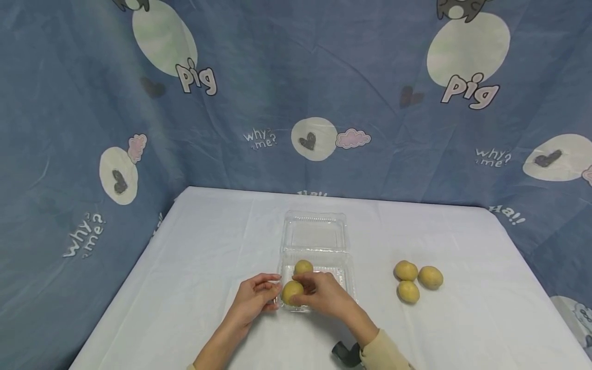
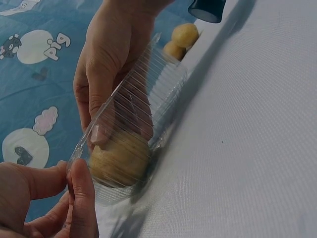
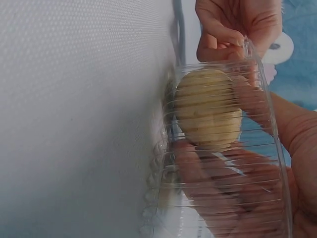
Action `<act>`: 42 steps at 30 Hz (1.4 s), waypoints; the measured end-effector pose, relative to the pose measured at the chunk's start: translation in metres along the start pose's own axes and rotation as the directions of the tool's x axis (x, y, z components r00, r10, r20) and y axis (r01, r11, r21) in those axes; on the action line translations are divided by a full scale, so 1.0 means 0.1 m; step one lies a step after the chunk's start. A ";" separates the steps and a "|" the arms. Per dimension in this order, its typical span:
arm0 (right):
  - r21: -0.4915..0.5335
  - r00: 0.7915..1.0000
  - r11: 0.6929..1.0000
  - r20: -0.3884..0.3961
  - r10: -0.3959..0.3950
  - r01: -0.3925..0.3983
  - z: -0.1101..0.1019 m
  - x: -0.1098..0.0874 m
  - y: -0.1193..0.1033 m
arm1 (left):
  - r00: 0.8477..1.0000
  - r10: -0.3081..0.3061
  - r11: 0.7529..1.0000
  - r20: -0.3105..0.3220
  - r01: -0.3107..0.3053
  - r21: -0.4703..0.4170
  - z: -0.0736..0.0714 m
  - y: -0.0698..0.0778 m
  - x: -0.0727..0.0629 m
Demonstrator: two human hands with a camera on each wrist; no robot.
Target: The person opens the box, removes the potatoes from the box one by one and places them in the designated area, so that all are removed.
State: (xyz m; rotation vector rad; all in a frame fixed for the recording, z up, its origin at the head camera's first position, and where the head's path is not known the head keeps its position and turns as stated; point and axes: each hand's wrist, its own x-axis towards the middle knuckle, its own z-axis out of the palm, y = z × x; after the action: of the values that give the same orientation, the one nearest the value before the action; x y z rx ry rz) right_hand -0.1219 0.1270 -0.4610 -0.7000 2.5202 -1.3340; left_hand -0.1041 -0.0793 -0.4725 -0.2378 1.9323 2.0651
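Yellow-skinned and smooth, the potato (image 1: 292, 293) under handling sits inside the near left corner of a clear ribbed plastic clamshell container (image 1: 352, 280). Whether its full weight bears on the floor of the base cannot be confirmed. The right hand (image 1: 326, 294) grasps it, thumb and fingers spread only as wide as the potato. The left hand (image 1: 252, 299) pinches the container's rim (image 2: 101, 107) at that same corner, thumb against fingers, apparently to steady it.

A second potato (image 1: 303, 266) lies just behind the first, in the same base. The lid (image 1: 315, 231) is folded back, away from the person. The step in hand is judged to be seating the potato; the next move calls for loosening the right fingers without dragging the light plastic.

Well to the right, three further potatoes (image 1: 409, 292) form a loose cluster on the white tablecloth (image 1: 185, 257). A black fitting (image 1: 346, 354), not identifiable, shows by the right sleeve (image 1: 386, 352). A blue printed curtain (image 1: 231, 169) stands behind.
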 end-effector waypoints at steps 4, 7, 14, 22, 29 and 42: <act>0.001 1.000 1.000 0.011 0.016 -0.016 -0.01 0.01 0.00 | 1.000 -0.001 1.000 0.002 0.001 0.002 0.00 0.01 0.00; 0.000 1.000 1.000 0.011 0.015 -0.015 -0.01 0.01 0.00 | 1.000 0.001 1.000 0.008 -0.001 0.000 0.00 0.01 0.00; 0.013 1.000 1.000 -0.003 0.008 -0.008 0.01 0.01 0.00 | 1.000 0.001 1.000 0.011 -0.001 0.001 0.01 0.02 0.00; 0.077 1.000 0.997 -0.007 0.013 -0.012 -0.01 -0.01 0.03 | 1.000 0.016 1.000 0.004 -0.016 -0.004 0.02 0.01 0.00; 0.121 1.000 0.993 0.014 0.011 -0.012 -0.04 -0.04 0.04 | 1.000 0.015 1.000 0.014 -0.015 0.005 0.02 0.02 0.00; 0.235 1.000 0.972 -0.029 0.006 0.001 -0.20 -0.15 0.00 | 1.000 0.020 1.000 0.007 -0.020 0.017 0.01 0.00 0.00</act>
State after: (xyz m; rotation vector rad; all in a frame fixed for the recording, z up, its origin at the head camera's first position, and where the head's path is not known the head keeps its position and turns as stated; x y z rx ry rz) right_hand -0.1171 0.1492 -0.4499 -0.6306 2.3289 -1.6187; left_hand -0.1036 -0.0787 -0.4725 -0.2083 1.9548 2.0584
